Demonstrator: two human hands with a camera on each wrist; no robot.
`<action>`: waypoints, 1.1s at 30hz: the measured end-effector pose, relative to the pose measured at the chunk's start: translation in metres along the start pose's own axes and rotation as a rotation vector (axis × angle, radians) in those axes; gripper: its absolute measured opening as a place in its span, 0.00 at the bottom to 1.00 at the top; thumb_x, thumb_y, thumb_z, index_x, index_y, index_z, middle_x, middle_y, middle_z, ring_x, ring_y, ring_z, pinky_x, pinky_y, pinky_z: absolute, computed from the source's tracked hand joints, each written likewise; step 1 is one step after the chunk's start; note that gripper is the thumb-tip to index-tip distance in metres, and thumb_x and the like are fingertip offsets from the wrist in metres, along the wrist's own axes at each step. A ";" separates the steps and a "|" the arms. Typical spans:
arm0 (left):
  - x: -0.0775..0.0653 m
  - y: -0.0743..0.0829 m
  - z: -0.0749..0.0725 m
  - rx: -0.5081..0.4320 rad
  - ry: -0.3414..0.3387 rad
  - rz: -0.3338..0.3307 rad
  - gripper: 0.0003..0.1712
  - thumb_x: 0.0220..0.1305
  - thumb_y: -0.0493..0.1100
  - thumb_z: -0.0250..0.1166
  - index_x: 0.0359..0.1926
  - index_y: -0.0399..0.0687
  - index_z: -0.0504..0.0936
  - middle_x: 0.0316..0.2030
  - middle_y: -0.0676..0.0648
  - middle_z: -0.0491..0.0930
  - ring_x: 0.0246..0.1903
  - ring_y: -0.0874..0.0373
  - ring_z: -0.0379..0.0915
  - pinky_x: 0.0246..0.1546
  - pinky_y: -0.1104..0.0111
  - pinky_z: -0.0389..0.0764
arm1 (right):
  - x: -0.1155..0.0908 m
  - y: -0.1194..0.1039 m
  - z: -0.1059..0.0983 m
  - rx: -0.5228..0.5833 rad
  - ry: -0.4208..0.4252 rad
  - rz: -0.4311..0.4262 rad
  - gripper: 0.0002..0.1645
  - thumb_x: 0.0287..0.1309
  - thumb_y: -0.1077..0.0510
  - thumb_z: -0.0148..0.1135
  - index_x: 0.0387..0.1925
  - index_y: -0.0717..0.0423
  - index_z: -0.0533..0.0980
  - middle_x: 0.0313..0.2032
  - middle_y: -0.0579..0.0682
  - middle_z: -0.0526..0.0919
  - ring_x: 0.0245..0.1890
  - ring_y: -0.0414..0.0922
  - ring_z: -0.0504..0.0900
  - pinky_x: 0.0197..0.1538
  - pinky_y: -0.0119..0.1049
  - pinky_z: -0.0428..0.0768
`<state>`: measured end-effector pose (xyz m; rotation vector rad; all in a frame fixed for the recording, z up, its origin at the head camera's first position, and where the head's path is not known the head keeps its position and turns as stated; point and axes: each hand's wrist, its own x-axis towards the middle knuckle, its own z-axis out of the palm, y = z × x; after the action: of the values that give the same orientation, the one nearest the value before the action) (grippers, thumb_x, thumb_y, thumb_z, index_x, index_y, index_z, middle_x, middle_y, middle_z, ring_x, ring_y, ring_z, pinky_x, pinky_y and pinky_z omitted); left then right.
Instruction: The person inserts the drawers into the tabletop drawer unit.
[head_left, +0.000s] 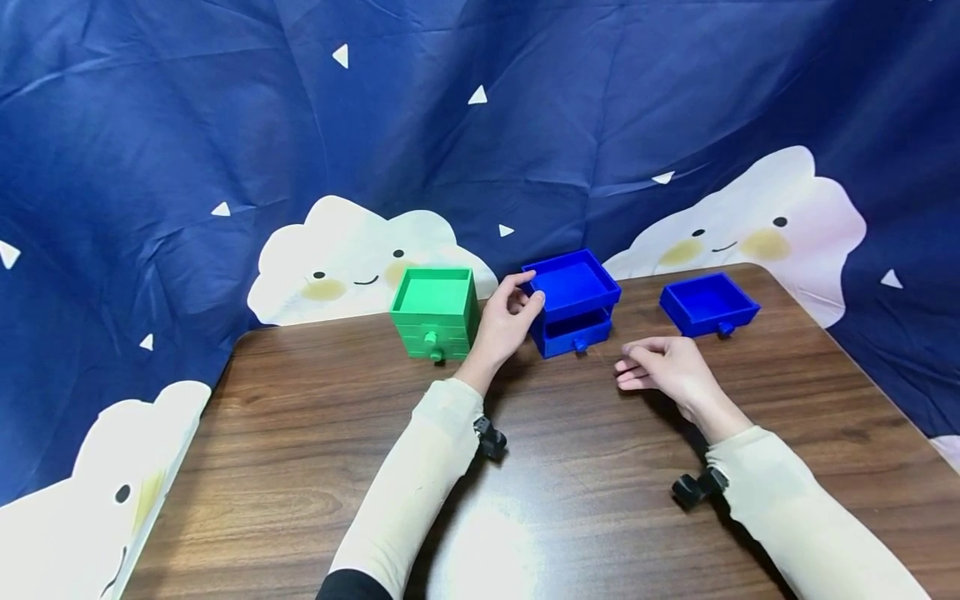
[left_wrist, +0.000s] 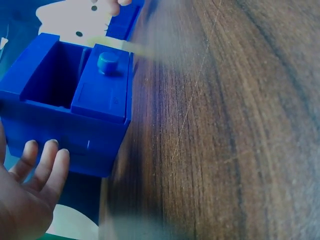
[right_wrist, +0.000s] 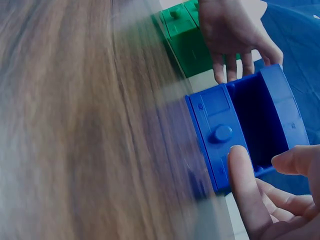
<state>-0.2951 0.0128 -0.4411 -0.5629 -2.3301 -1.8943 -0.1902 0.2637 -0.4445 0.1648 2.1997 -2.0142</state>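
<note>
A small blue cabinet [head_left: 576, 283] stands near the table's back edge. Its upper slot [right_wrist: 257, 117] gapes without a drawer, above a lower drawer [left_wrist: 102, 87] with a round knob, pushed in. My left hand [head_left: 504, 321] touches the cabinet's left side, fingertips against the wall and at the top rim. My right hand [head_left: 670, 372] hovers in front and to the right of the cabinet, holding nothing; its thumb and index finger stand apart in the right wrist view. To the right, a loose blue drawer [head_left: 708, 304] with a knob lies upright on the table.
Left of the blue cabinet stands a green cabinet [head_left: 435, 312] with a shallow tray top and two knobs. Behind the wooden table [head_left: 300, 450] hangs a dark blue curtain [head_left: 540, 100] with white clouds, close to the cabinets.
</note>
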 end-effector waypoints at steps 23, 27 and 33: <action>0.001 -0.002 0.000 0.015 0.008 -0.003 0.25 0.77 0.42 0.66 0.71 0.47 0.80 0.39 0.50 0.75 0.35 0.64 0.70 0.40 0.77 0.73 | -0.013 0.009 -0.030 -0.071 0.112 -0.039 0.26 0.80 0.64 0.53 0.64 0.88 0.67 0.30 0.42 0.91 0.30 0.36 0.92 0.41 0.33 0.92; 0.001 -0.002 0.000 0.014 0.009 -0.004 0.24 0.77 0.42 0.66 0.71 0.47 0.80 0.39 0.51 0.74 0.35 0.64 0.70 0.40 0.77 0.74 | -0.014 0.010 -0.034 -0.069 0.129 -0.056 0.25 0.79 0.64 0.54 0.63 0.87 0.68 0.30 0.41 0.91 0.31 0.36 0.92 0.41 0.33 0.92; 0.000 -0.002 0.001 0.014 0.007 -0.001 0.24 0.76 0.42 0.66 0.70 0.47 0.80 0.38 0.52 0.74 0.35 0.64 0.71 0.40 0.77 0.74 | -0.016 0.012 -0.041 -0.073 0.164 -0.072 0.25 0.79 0.65 0.55 0.62 0.87 0.69 0.29 0.40 0.90 0.30 0.35 0.92 0.40 0.32 0.92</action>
<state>-0.2954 0.0138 -0.4431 -0.5533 -2.3382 -1.8759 -0.1742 0.3058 -0.4494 0.2545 2.4072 -2.0193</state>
